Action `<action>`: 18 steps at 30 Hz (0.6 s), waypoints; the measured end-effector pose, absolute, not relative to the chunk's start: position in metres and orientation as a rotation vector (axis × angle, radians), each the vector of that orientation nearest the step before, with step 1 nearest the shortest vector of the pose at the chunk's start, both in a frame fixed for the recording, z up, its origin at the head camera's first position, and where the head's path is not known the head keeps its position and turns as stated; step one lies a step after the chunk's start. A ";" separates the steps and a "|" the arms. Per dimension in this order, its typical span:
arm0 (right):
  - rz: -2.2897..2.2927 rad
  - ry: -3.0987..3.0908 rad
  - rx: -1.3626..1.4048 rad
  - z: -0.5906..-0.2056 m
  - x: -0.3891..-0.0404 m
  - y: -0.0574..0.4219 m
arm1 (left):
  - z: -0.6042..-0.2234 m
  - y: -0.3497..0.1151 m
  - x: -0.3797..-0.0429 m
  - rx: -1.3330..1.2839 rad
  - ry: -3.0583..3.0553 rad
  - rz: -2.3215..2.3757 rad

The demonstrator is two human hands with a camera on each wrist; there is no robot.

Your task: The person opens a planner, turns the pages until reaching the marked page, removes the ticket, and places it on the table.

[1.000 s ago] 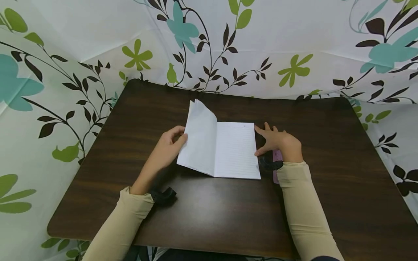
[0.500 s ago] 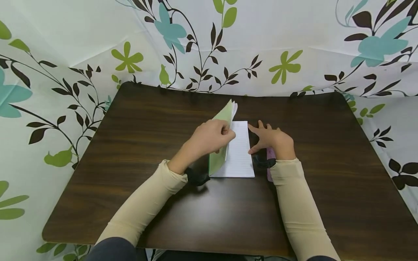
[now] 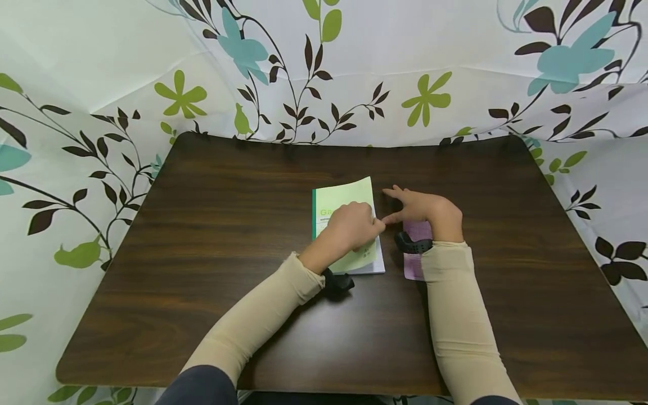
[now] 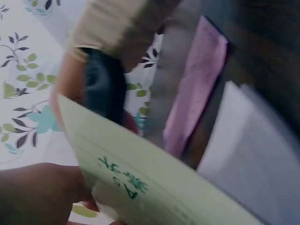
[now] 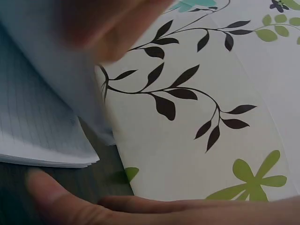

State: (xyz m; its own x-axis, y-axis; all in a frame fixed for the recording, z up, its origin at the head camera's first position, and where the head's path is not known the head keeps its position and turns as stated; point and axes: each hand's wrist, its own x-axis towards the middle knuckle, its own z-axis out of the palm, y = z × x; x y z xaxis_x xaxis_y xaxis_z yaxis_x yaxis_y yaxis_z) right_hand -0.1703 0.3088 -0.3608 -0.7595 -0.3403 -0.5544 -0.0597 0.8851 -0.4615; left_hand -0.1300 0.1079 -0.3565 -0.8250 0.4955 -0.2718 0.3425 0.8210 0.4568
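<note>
A notebook with a pale green cover (image 3: 344, 191) and a dark green spine lies on the table in the head view. My left hand (image 3: 354, 225) reaches across it and pinches the cover's free edge. In the left wrist view the cover (image 4: 117, 150) is tilted up, apart from the white pages (image 4: 239, 140) under it. Ruled pages (image 5: 42, 112) show below the lifted part in the right wrist view. Beside the notebook's right edge is my right hand (image 3: 425, 208), thumb and fingers spread, holding nothing.
A flat pinkish-purple piece (image 3: 414, 267) lies right of the notebook, partly under my right wrist and its black strap (image 3: 412, 244). The dark wooden table (image 3: 243, 185) ends at a white cloth (image 3: 354, 101) printed with leaves and flowers.
My left hand has swung from left to right, bringing the cover and the turned pages over the notebook. The green cover now faces up. My right hand stays beside the right edge.
</note>
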 end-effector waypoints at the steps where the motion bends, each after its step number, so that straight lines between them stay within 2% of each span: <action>1: -0.572 2.395 -0.283 -0.361 -0.171 0.310 | -0.359 0.110 -0.130 0.618 2.622 0.549; 18: -0.568 2.407 -0.272 -0.362 -0.167 0.307 | -0.397 0.126 -0.116 0.558 2.747 0.360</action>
State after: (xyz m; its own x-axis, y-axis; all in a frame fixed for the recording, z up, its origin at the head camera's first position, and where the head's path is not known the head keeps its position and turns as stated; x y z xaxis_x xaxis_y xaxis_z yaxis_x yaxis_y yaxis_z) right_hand -0.1666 0.3071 -0.3620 -0.7725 -0.3289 -0.5433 -0.0511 0.8849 -0.4630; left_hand -0.1163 0.1263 -0.3967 -0.8746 0.4141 -0.2521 0.3351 0.8921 0.3030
